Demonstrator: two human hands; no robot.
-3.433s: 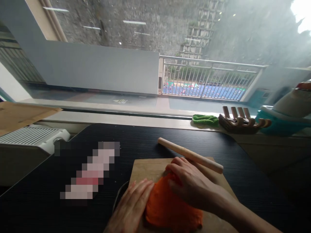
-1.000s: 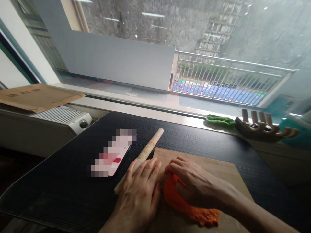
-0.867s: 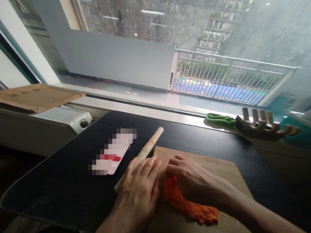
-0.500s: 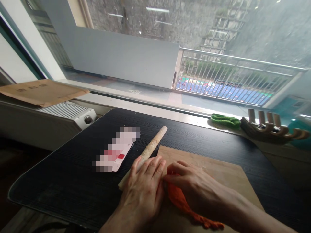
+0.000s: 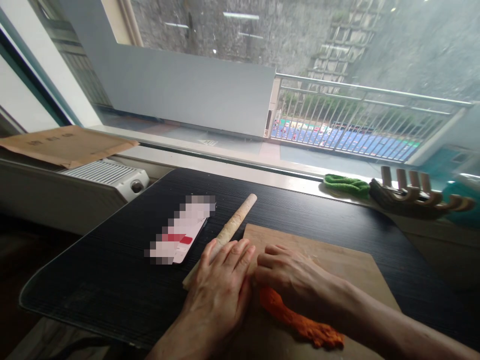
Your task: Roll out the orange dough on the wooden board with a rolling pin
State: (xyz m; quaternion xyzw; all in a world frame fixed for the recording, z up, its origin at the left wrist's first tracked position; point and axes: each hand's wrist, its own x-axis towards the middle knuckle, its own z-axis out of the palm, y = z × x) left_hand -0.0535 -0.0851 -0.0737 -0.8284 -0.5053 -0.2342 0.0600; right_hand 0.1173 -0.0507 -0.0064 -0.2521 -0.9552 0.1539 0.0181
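My left hand (image 5: 221, 280) lies with its fingers stretched out over the left edge of the wooden board (image 5: 341, 260), open. Its outer fingers lie across a pale rolling pin (image 5: 237, 220), which slants over the black table. Close by on the right, my right hand (image 5: 288, 272) is closed, its fingers curled down over the upper end of an orange strip of dough (image 5: 296, 320). The dough's lumpy lower end shows below my right wrist. What lies under the curled fingers is hidden.
On the black table (image 5: 97, 270), a phone (image 5: 185, 240) with a blurred-out screen lies to the left. Green cloth (image 5: 347, 185) and a wooden rack with hooks (image 5: 408, 195) sit along the window sill. A brown envelope (image 5: 71, 145) rests on the radiator at the left.
My right fingers have curled further down over the dough's upper end, covering more of it. The dough's lower end looks thicker and less twisted. My left hand has hardly moved.
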